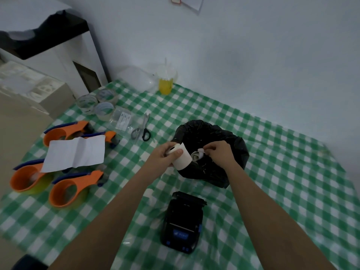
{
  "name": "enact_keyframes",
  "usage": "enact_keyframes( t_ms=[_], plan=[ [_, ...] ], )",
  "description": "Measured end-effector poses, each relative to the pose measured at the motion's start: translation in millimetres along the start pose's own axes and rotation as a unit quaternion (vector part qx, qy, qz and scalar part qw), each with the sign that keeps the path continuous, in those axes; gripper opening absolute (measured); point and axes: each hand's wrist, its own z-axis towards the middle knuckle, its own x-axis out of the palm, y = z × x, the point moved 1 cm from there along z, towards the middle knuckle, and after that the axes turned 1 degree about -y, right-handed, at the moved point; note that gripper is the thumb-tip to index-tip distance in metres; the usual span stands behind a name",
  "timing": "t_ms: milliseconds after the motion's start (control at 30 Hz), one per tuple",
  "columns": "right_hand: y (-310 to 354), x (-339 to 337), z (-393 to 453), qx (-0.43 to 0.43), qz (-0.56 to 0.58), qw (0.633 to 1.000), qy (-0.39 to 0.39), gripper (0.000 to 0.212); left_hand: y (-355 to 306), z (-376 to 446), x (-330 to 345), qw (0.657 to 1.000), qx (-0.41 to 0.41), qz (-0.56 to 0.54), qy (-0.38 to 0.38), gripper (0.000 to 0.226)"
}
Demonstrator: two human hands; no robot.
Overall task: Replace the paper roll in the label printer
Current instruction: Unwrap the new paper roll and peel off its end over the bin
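Observation:
My left hand [165,153] grips a white paper roll [182,157], held just left of a black rubbish bag [228,141] on the table. My right hand [219,152] pinches a crumpled white scrap of paper [198,153] over the bag's open mouth, right beside the roll. The black label printer [182,221] lies on the green checked tablecloth [272,182] nearer to me, below both hands, with its lid open at the far end.
Several orange tape dispensers [66,193] and a creased white sheet [75,152] lie at the left. Scissors [141,129], rolls of clear tape [103,110] and a small plastic packet sit further back. A yellow drink cup [165,82] stands by the wall.

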Motion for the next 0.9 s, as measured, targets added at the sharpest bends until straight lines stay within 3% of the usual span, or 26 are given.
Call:
enact_keyframes(
  t_ms=[200, 400, 533, 700, 900],
  plan=[
    [2.1, -11.5, -20.3, -0.016, 0.033, 0.997, -0.069, 0.02, -3.6, -12.0, 4.3, 1.0, 0.003, 0.005, 0.006, 0.02],
    [15.9, -21.0, -70.0, -0.054, 0.173, 0.975, -0.129, 0.015, -8.6, -32.5, 10.7, 1.0, -0.001, 0.003, 0.014, 0.028],
    [23.5, -16.6, -120.9, -0.076, 0.234, 0.965, -0.087, 0.015, -11.9, -52.2, 15.3, 0.999, 0.012, -0.016, 0.032, 0.024],
    [30.1, -5.1, -179.2, -0.089, 0.295, 0.95, 0.052, 0.021, -13.7, -81.9, 23.3, 0.997, 0.03, -0.042, 0.062, 0.019],
    [19.6, 10.4, -216.4, -0.113, 0.299, 0.948, 0.004, 0.037, 4.2, -106.2, 31.4, 0.993, 0.0, -0.078, 0.092, 0.023]
  ],
)
